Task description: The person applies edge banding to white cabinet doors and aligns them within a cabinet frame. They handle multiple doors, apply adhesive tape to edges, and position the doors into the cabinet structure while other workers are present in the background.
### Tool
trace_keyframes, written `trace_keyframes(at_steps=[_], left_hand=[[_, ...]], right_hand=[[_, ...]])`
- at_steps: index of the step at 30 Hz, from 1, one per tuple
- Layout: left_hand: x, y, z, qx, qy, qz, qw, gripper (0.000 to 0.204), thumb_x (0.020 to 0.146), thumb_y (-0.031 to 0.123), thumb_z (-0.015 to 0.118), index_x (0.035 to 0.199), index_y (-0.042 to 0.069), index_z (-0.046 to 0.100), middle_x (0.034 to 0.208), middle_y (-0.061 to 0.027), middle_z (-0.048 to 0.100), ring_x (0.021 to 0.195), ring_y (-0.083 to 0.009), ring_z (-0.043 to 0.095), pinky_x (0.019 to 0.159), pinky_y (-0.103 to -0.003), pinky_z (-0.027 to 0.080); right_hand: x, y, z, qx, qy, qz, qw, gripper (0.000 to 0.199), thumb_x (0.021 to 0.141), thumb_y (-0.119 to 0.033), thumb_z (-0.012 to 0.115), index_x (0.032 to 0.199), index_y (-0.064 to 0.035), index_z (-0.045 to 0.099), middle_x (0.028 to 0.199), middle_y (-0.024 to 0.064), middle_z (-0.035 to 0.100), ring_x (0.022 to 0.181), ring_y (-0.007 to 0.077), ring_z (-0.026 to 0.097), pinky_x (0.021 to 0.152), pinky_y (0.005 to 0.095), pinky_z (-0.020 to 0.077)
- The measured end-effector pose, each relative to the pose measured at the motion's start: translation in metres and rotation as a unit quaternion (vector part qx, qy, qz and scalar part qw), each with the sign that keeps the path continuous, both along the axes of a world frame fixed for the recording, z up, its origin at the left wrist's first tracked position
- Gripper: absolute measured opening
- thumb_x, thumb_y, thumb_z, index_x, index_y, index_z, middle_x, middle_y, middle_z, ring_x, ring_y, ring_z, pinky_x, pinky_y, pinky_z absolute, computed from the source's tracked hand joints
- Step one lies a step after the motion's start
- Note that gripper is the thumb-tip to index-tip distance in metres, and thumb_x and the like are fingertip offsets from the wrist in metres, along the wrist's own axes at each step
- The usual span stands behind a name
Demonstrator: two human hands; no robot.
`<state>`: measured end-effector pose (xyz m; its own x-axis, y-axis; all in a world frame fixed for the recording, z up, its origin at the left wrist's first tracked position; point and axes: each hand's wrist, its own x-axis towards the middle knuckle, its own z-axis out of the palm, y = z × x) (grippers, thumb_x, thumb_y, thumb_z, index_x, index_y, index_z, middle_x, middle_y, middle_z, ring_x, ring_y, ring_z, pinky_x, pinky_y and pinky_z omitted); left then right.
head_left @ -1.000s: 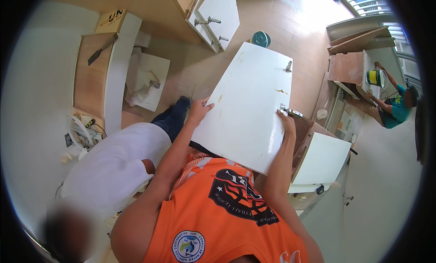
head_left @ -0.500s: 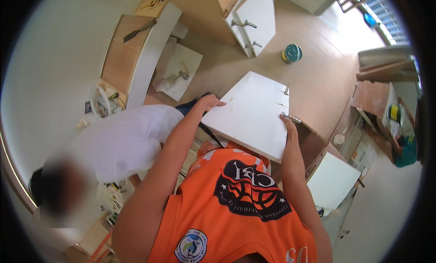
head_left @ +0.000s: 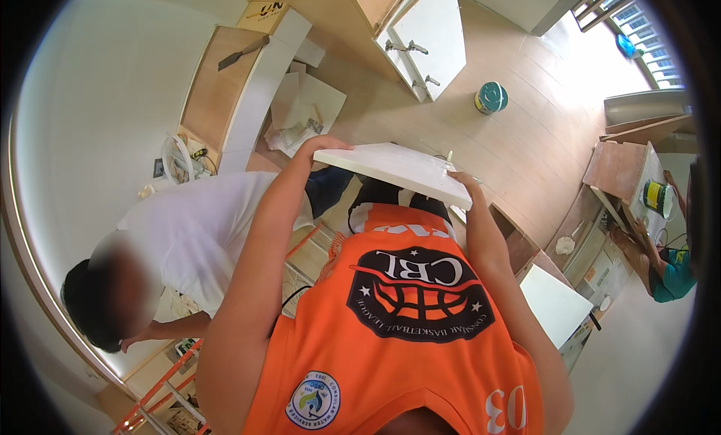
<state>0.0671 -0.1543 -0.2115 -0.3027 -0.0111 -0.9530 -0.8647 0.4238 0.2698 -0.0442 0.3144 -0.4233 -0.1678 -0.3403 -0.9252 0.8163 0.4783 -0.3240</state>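
Observation:
A white cabinet door (head_left: 394, 167) is held out in front of my body, tilted so that its near long edge faces me. My left hand (head_left: 328, 144) is closed over the door's left corner. At the opposite end my right hand (head_left: 466, 183) grips the right edge. A metal hinge (head_left: 449, 156) sticks up by the right hand, partly blurred. The fingers beneath the door are hidden.
A co-worker in a white shirt (head_left: 199, 228) bends close on my left, by an orange ladder (head_left: 154, 394). Ahead stand a green bucket (head_left: 491, 98) and a cabinet with hinged white doors (head_left: 435, 41). Another white panel (head_left: 552, 304) lies right; a person in green (head_left: 674, 273) works farther right.
The cabinet door has tipped from showing its broad face to nearly edge-on, both hands still on it. The co-worker in white has shifted, with a forearm now visible.

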Motion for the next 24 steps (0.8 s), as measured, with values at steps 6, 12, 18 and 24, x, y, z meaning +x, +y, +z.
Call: trace_keyframes(at_steps=[6, 12, 18, 24], left_hand=[[0.002, -0.051, 0.018, -0.036, 0.049, 0.106, 0.993, 0.051, 0.087, 0.044, 0.075, 0.114, 0.001, 0.074, 0.102, -0.0076, 0.074, 0.085, -0.0158, 0.067, 0.076, -0.033, 0.052], [-0.014, -0.12, 0.023, -0.017, 0.034, 0.216, 0.976, 0.041, 0.087, 0.036, 0.076, 0.11, 0.002, 0.074, 0.101, -0.0085, 0.073, 0.084, -0.0183, 0.068, 0.074, -0.034, 0.054], [-0.042, -0.226, -0.045, 0.106, 0.04, 0.362, 0.925, 0.031, 0.087, 0.022, 0.075, 0.106, -0.001, 0.069, 0.097, -0.0095, 0.072, 0.084, -0.0182, 0.069, 0.076, -0.035, 0.057], [-0.043, -0.324, -0.11, 0.134, 0.027, 0.368, 0.92, 0.028, 0.087, 0.026, 0.073, 0.103, 0.003, 0.07, 0.093, -0.0083, 0.073, 0.08, -0.0181, 0.07, 0.07, -0.038, 0.057]], right_hand=[[-0.011, -0.088, 0.031, 0.015, 0.024, 0.033, 0.999, 0.042, 0.096, -0.038, 0.063, 0.11, 0.001, 0.07, 0.097, 0.0144, 0.073, 0.077, 0.0236, 0.069, 0.071, 0.0407, 0.0537], [-0.038, -0.164, 0.021, 0.015, 0.067, 0.09, 0.994, 0.043, 0.096, -0.04, 0.064, 0.106, 0.0009, 0.071, 0.097, 0.0131, 0.073, 0.079, 0.0213, 0.068, 0.071, 0.0395, 0.0529], [-0.055, -0.218, -0.076, -0.03, 0.083, 0.033, 0.996, 0.037, 0.096, -0.037, 0.063, 0.106, -0.0017, 0.071, 0.093, 0.0082, 0.072, 0.074, 0.0163, 0.064, 0.071, 0.0346, 0.05], [-0.07, -0.306, -0.022, 0.001, 0.042, 0.012, 0.999, 0.038, 0.093, -0.039, 0.066, 0.106, -0.0033, 0.07, 0.088, 0.0084, 0.071, 0.07, 0.0187, 0.064, 0.068, 0.0382, 0.0505]])
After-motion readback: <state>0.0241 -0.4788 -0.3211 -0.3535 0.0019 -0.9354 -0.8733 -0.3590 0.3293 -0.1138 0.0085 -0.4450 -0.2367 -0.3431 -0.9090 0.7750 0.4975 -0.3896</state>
